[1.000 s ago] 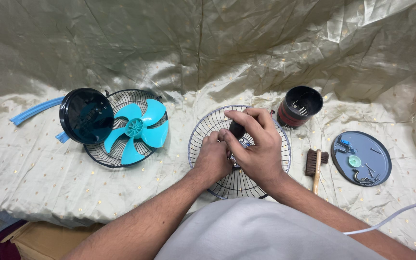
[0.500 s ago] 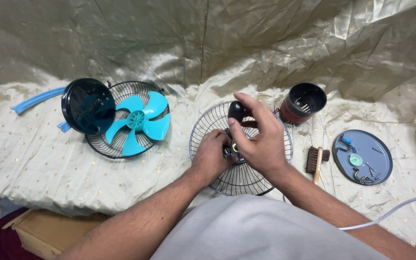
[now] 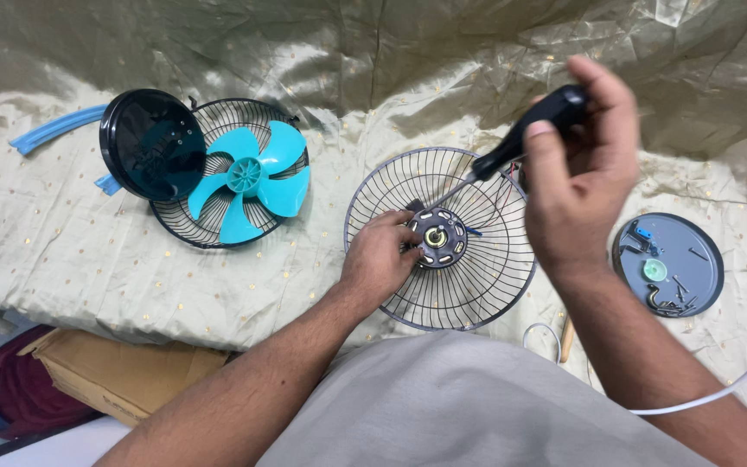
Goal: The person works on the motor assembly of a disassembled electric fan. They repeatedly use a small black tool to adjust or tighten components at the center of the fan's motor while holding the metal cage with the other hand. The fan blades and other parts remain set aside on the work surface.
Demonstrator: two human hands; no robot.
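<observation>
Head view, looking down on a gold cloth [image 3: 88, 259] spread as a work surface. Near the middle, a round wire fan guard [image 3: 441, 238] lying flat, a dark hub [image 3: 437, 236] at its centre. Left hand [image 3: 378, 259] resting on the guard, fingers pressed against the hub's left side, closed lightly on it rather than wrapped around. Right hand [image 3: 577, 177] raised above the guard's right rim, closed around the black handle of a screwdriver [image 3: 512, 151], shaft slanting down-left, tip just beside the hub; actual contact hard to tell. Toward the left edge, a second wire guard [image 3: 192, 220] carrying a turquoise fan blade [image 3: 248, 177], a black round cover [image 3: 150, 145] overlapping it. A blue curved strip [image 3: 54, 130] near the far left corner. Toward the right edge, a grey round plate [image 3: 669, 264] holding small screws and bits. A white cable [image 3: 719, 393] along the near right, a cardboard box [image 3: 118, 372] below the near left edge. Likely risks: the tip slipping off a screw and jabbing the left fingers so close by; a loosened screw dropping through the wires into the cloth folds.
</observation>
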